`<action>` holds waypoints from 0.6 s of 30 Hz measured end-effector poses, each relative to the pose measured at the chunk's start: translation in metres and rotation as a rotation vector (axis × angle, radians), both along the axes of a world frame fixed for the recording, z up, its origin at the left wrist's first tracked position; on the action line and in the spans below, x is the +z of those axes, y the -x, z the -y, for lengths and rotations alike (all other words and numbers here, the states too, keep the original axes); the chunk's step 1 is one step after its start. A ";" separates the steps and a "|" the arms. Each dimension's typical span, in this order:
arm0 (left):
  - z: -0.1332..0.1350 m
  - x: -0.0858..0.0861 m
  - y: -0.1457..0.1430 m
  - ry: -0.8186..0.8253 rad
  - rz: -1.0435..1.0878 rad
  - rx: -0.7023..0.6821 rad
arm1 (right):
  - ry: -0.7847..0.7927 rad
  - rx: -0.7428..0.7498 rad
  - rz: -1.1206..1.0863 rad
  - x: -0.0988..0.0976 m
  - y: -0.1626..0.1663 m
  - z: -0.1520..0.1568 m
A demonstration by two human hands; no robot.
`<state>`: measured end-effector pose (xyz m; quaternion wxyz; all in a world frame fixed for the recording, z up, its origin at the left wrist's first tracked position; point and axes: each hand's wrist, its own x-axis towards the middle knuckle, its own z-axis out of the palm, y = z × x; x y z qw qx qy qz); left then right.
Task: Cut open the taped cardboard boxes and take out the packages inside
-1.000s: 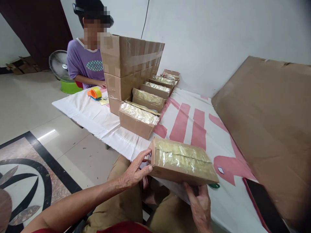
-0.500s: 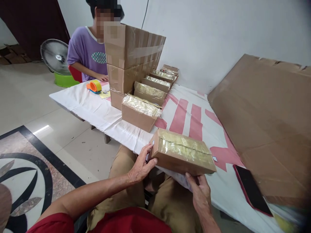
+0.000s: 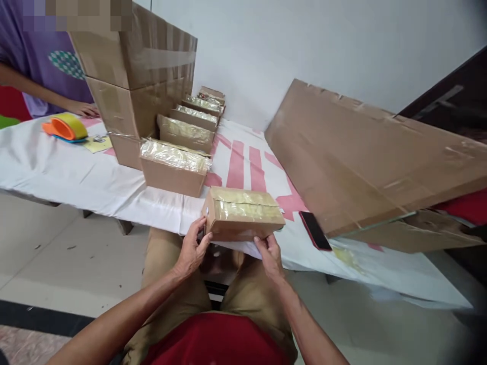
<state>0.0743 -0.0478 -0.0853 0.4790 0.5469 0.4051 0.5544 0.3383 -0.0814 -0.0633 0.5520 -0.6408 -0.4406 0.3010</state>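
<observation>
A small cardboard box [image 3: 243,214] with shiny tape across its top sits at the near edge of the white-covered table [image 3: 76,177]. My left hand [image 3: 191,248] grips its left end, thumb against the side. My right hand [image 3: 269,253] holds its near bottom edge, fingers curled under it. Both hands are closed on the box above my lap.
A row of several similar taped boxes [image 3: 173,165] runs back beside a tall stack of cartons [image 3: 133,76]. A big flat cardboard sheet [image 3: 361,157] leans at the right, a dark phone [image 3: 315,230] by it. Another person's hand [image 3: 81,109] rests near an orange-yellow tape roll [image 3: 66,126].
The view has swung right and pulled back. The box in my hands has come lower and nearer the table edge; both hands keep their hold.
</observation>
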 end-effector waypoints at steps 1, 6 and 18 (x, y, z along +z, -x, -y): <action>0.000 0.001 0.001 0.001 0.014 -0.010 | -0.001 0.001 0.003 -0.001 -0.001 0.001; -0.004 0.026 0.013 0.018 0.002 -0.036 | 0.012 0.031 0.003 -0.003 -0.006 0.000; -0.034 0.075 0.012 -0.079 -0.290 0.167 | 0.054 0.003 0.067 -0.008 -0.012 0.000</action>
